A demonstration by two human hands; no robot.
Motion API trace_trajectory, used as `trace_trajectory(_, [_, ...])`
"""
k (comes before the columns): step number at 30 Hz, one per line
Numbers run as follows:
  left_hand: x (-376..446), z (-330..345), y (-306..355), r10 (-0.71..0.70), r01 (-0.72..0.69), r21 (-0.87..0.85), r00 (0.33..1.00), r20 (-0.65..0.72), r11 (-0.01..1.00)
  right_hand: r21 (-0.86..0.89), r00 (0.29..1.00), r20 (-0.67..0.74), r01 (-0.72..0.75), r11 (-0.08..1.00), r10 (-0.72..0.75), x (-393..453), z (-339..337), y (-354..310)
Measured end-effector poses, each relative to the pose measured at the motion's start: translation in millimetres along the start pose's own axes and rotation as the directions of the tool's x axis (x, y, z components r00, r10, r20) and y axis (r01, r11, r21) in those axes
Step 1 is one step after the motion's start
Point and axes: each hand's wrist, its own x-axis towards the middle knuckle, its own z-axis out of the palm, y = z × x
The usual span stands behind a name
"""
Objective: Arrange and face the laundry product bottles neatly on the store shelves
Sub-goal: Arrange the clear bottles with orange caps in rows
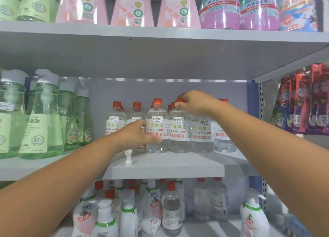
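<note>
Right, my left hand (138, 134) wraps the upright clear bottle (157, 128) at its label, while my right hand (193, 103) pinches the red cap (180, 100) of its three o'clock neighbour (179, 130) on the middle shelf (167, 167).

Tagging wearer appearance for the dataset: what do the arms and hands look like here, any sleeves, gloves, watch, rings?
Both forearms are bare as far as the frame shows: no sleeves in view. The left hand and right hand wear no gloves. No watch or wristband shows on either wrist. No ring can be made out, though some fingers are hidden behind bottles.
</note>
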Motion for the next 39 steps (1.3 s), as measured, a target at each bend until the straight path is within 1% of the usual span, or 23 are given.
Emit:
trace_trajectory(1, [-5,-6,2,-0.001,0.002,0.009,0.999,-0.036,1.000,-0.017,0.997,-0.077,0.007,1.000,-0.008,-8,0,-2])
trace_trajectory(3, [-25,-19,7,0.063,-0.074,-0.033,0.966,-0.251,0.997,0.118,0.946,-0.321,0.086,0.989,-0.044,-45,0,-9])
trace_trajectory(4, [-44,-23,7,0.128,-0.185,-0.110,0.909,-0.396,0.977,0.221,0.888,-0.457,0.178,0.959,-0.059,-73,3,-14])
trace_trajectory(5, [-69,-25,4,0.183,-0.324,-0.170,0.814,-0.551,0.931,0.308,0.819,-0.571,0.285,0.908,-0.064,-107,8,-19])
trace_trajectory(7, [-131,-12,-12,0.183,-0.501,-0.203,0.618,-0.765,0.841,0.427,0.726,-0.685,0.472,0.771,-0.065,-182,31,-27])
trace_trajectory(8, [-159,2,-28,0.155,-0.520,-0.203,0.565,-0.810,0.830,0.468,0.718,-0.693,0.510,0.721,-0.059,-213,51,-31])
trace_trajectory(9, [-180,20,-50,0.110,-0.495,-0.225,0.560,-0.821,0.839,0.528,0.756,-0.654,0.484,0.698,-0.028,-235,76,-32])
trace_trajectory(10, [-195,39,-75,0.029,-0.416,-0.269,0.585,-0.811,0.869,0.611,0.829,-0.558,0.393,0.687,0.023,-248,106,-32])
trace_trajectory(11, [-201,56,-102,-0.052,-0.312,-0.306,0.619,-0.783,0.900,0.688,0.908,-0.413,0.257,0.679,0.075,-251,139,-33])
trace_trajectory(12, [-205,73,-126,-0.120,-0.190,-0.325,0.669,-0.734,0.927,0.739,0.971,-0.210,0.079,0.669,0.117,-250,173,-34])
trace_trajectory(13, [-206,86,-147,-0.191,-0.047,-0.327,0.731,-0.655,0.944,0.766,0.990,0.018,-0.102,0.635,0.137,-245,205,-38])
trace_trajectory(14, [-206,98,-163,-0.253,0.089,-0.309,0.799,-0.546,0.947,0.768,0.968,0.208,-0.250,0.590,0.139,-241,231,-44])
trace_trajectory(15, [-206,109,-177,-0.288,0.168,-0.298,0.858,-0.425,0.940,0.762,0.941,0.313,-0.329,0.558,0.128,-237,254,-52])
trace_trajectory(16, [-207,119,-189,-0.303,0.201,-0.311,0.896,-0.325,0.929,0.769,0.932,0.346,-0.347,0.538,0.106,-234,269,-62])
trace_trajectory(18, [-207,133,-203,-0.286,0.204,-0.324,0.930,-0.232,0.924,0.800,0.925,0.378,-0.346,0.490,0.037,-225,287,-83])
trace_trajectory(20, [-206,138,-210,-0.291,0.210,-0.312,0.925,-0.244,0.927,0.817,0.909,0.417,-0.374,0.440,-0.002,-218,299,-97])
trace_trajectory(22, [-206,134,-214,-0.307,0.203,-0.346,0.909,-0.280,0.916,0.814,0.914,0.404,-0.375,0.444,0.031,-211,308,-101])
trace_trajectory(24, [-207,124,-218,-0.343,0.211,-0.380,0.883,-0.322,0.901,0.797,0.923,0.375,-0.368,0.479,0.085,-206,307,-99])
trace_trajectory(28, [-207,94,-241,-0.350,0.221,-0.319,0.830,-0.435,0.922,0.786,0.926,0.254,-0.367,0.498,0.280,-213,285,-56])
trace_trajectory(31, [-202,76,-258,-0.364,0.254,-0.286,0.814,-0.454,0.924,0.704,0.879,0.128,-0.406,0.582,0.459,-217,266,1])
trace_trajectory(34, [-197,72,-269,-0.365,0.237,-0.317,0.816,-0.448,0.918,0.608,0.818,0.035,-0.474,0.637,0.575,-219,262,46])
trace_trajectory(37, [-190,72,-276,-0.382,0.255,-0.322,0.817,-0.433,0.912,0.580,0.786,0.038,-0.520,0.627,0.617,-222,278,78])
trace_trajectory(39, [-189,74,-270,-0.381,0.271,-0.280,0.777,-0.501,0.921,0.570,0.775,0.062,-0.545,0.615,0.629,-224,284,85])
